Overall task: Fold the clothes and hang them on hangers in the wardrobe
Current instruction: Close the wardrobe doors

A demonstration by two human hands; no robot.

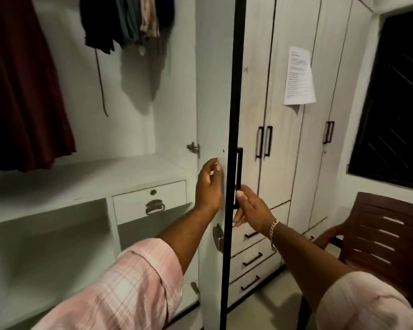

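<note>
Head view | my left hand [209, 184] flat, fingers straight, on wardrobe door [212, 96] inner face | my right hand [249, 207] grips black handle [238, 172], fingertips hidden behind door edge | hanging clothes [126, 20] cut off above.

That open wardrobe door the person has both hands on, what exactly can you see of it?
The wardrobe door stands open, seen nearly edge-on, so its black edge strip runs down the middle of the picture. Its inner face looks like plain white laminated board with a small hole and metal hinges on the side toward the wardrobe. A black bar handle sits on its outer face. The left hand rests with relaxed fingers against the inner face; the right hand pinches the handle's lower end.
</note>
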